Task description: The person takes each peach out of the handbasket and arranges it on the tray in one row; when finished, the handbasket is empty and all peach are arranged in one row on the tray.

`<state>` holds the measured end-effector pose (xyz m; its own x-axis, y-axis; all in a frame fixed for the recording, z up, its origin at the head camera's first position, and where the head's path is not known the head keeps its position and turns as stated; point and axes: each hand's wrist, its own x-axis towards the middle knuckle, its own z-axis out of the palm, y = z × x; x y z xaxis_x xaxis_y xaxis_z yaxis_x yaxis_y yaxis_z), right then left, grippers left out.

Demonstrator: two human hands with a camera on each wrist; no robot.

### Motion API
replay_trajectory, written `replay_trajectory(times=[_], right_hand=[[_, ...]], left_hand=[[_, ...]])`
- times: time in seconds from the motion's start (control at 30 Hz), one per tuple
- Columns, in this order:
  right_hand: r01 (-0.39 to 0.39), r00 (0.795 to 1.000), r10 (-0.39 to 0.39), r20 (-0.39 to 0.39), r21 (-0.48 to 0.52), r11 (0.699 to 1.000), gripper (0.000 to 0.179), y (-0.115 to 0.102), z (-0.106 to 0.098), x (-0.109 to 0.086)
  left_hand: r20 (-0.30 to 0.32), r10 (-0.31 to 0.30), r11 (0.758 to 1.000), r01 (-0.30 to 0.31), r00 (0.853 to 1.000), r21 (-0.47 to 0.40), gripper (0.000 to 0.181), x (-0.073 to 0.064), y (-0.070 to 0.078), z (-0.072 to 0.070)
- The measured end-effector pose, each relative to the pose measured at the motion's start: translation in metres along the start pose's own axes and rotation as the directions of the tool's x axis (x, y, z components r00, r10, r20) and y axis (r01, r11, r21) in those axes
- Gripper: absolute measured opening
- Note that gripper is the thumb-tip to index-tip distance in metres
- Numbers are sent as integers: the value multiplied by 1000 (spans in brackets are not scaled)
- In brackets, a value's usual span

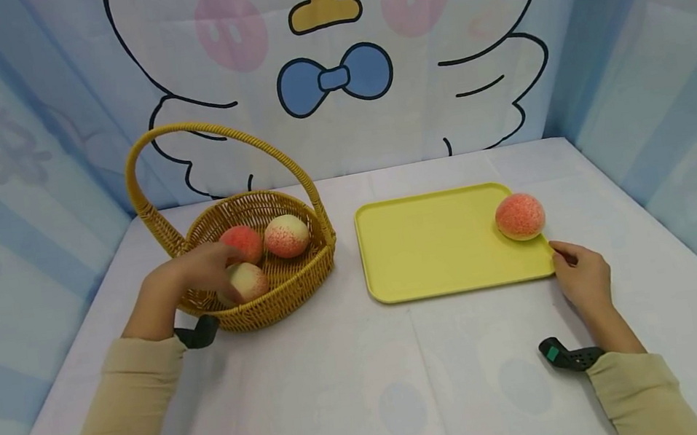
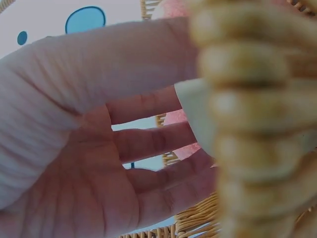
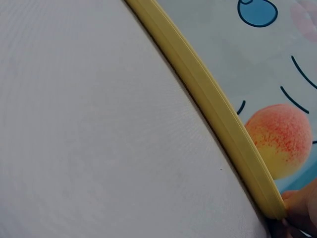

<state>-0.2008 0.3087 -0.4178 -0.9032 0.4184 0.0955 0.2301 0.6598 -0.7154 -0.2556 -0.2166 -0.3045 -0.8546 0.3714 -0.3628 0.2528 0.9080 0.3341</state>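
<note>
My left hand (image 1: 199,266) reaches into a wicker basket (image 1: 295,294) and holds a pale peach (image 1: 253,281) with a pinkish blush. In the left wrist view the thumb and fingers lie about that pale peach (image 2: 193,106), partly hidden behind the blurred wicker handle (image 2: 252,114). Two more peaches, a red one (image 1: 242,242) and a cream-and-red one (image 1: 287,236), lie farther back in the basket. My right hand (image 1: 584,278) pinches the near right corner of a yellow tray (image 1: 431,243). A pinkish-orange peach (image 1: 520,217) sits at the tray's right end.
The basket's tall arched handle (image 1: 224,127) rises over its left and back side. A white cloth (image 1: 369,376) covers the table. Behind it hangs a curtain (image 1: 344,137) printed with a cartoon figure, and blue patterned curtains (image 1: 669,94) flank the sides.
</note>
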Motion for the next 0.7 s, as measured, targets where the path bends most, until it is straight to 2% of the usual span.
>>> replay_trajectory(times=[0.17, 0.33, 0.57, 0.7], right_hand=[[1, 1000, -1, -3, 2, 1000, 35, 1, 0, 0], [4, 1000, -4, 3, 3, 1000, 35, 1, -1, 1], [-5, 1000, 5, 10, 15, 1000, 36, 0, -1, 1], [2, 1000, -2, 8, 21, 1000, 35, 0, -1, 0]], left_hand=[[15, -11, 1000, 11, 1000, -11, 74, 2, -3, 1], [3, -10, 1000, 10, 1000, -28, 74, 1, -6, 3], [-49, 42, 998, -44, 998, -37, 68, -1, -19, 7], [-101, 76, 996, -81, 992, -43, 66, -3, -28, 8]])
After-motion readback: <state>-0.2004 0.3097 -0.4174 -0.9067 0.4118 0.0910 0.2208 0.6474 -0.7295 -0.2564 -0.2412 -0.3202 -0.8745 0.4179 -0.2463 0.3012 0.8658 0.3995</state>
